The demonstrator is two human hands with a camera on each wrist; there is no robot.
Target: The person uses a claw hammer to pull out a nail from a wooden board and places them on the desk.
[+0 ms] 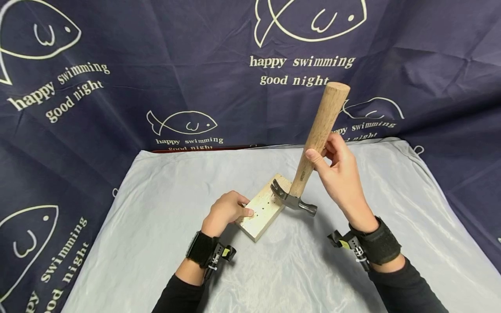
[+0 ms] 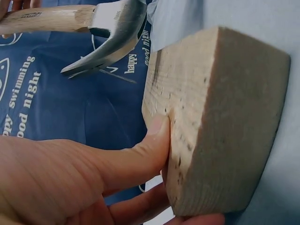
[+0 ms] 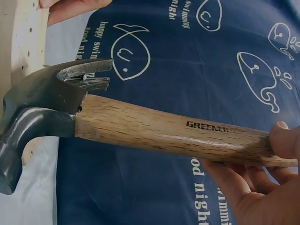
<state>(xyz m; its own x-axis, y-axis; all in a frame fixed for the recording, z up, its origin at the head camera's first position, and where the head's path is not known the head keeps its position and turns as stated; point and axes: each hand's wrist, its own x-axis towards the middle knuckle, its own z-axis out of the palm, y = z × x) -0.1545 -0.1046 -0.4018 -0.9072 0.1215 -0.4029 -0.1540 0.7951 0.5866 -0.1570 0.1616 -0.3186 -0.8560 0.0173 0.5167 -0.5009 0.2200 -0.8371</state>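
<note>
A claw hammer (image 1: 318, 130) with a wooden handle and dark metal head is held in my right hand (image 1: 342, 174), thumb and fingers around the mid-handle. Its handle points up, and its head is low over the pale wooden block (image 1: 263, 211), claw toward the block. What looks like a thin nail (image 2: 117, 76) pokes out by the claw in the left wrist view. My left hand (image 1: 227, 211) grips the block's left side, thumb on the top face and fingers at the side. Several small dark holes mark that face. Whether the head touches the block, I cannot tell.
A pale grey cloth (image 1: 156, 243) covers the table under the block. Behind and at both sides hangs a dark blue curtain (image 1: 235, 56) printed with white fish and lettering. Each wrist wears a black strap (image 1: 375, 241) with a small camera mount.
</note>
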